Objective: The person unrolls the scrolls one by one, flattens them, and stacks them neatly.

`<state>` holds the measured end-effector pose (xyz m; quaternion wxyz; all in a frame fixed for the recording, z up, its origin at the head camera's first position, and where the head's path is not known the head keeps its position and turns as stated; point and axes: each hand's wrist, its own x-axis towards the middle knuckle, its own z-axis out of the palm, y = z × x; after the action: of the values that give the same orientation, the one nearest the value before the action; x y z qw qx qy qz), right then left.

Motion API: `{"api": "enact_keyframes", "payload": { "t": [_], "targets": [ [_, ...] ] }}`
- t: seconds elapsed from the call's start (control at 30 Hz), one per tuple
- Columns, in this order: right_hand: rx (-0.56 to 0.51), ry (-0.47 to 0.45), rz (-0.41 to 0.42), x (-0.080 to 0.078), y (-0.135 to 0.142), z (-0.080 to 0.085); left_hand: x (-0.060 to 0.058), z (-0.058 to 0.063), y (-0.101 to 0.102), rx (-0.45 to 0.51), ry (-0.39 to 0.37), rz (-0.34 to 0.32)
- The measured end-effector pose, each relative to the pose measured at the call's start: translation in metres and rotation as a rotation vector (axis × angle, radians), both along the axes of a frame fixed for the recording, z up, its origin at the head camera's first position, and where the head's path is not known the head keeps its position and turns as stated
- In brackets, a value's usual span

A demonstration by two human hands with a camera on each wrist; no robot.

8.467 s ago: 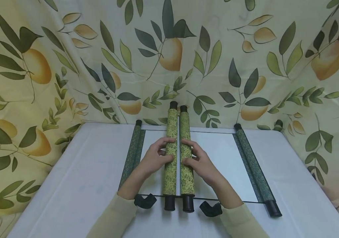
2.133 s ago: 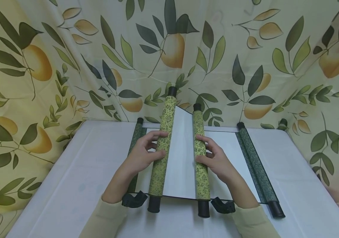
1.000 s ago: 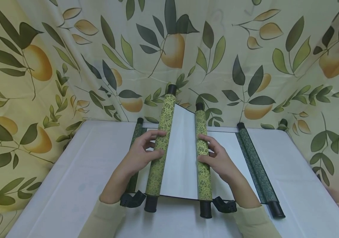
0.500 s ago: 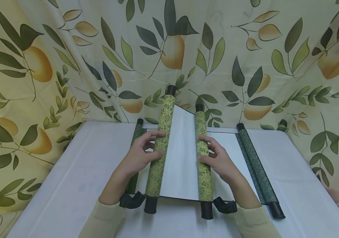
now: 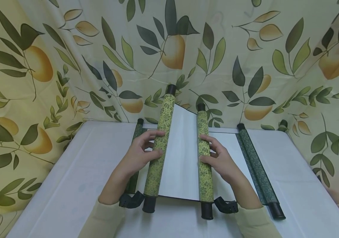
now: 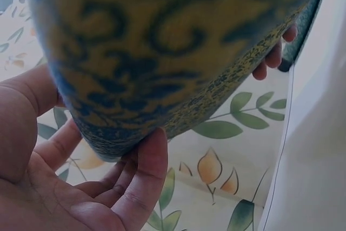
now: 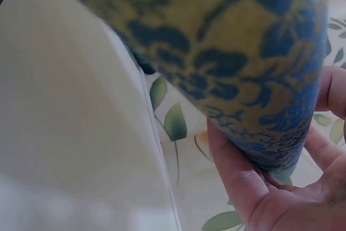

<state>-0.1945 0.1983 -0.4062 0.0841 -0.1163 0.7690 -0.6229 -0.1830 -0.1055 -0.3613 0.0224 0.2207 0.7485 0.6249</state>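
Observation:
A yellow-green patterned hanging scroll [image 5: 178,162] is held partly unrolled above the table, a strip of white paper showing between its two rolls. My left hand [image 5: 139,152] grips the left roll [image 5: 162,132], which leans with its far end raised. Around the right roll [image 5: 206,180] are the fingers and thumb of my right hand [image 5: 220,160]. Both rolls have black end knobs. In the left wrist view, the patterned roll [image 6: 135,68] fills the space above the thumb and fingers. The right wrist view has the other roll [image 7: 232,74] between thumb and fingers.
A second scroll with dark green rolls [image 5: 257,168] lies spread on the white table [image 5: 68,185], beneath the held one. Its left roll [image 5: 135,178] is partly behind my left arm. A fruit-and-leaf patterned cloth [image 5: 187,66] hangs behind the table.
Earlier the two yellow-green rolls lay side by side; now they are apart, with white paper between them and the left one tilted. Over the last second the gap has widened slightly.

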Motion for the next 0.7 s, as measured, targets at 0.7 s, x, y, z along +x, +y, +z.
{"api": "enact_keyframes", "payload": {
  "t": [0.7],
  "targets": [
    [0.018,-0.007,-0.015,-0.0017,0.004,0.0007,-0.0004,0.001,-0.0023,0.016,-0.012,-0.002]
  ]
}}
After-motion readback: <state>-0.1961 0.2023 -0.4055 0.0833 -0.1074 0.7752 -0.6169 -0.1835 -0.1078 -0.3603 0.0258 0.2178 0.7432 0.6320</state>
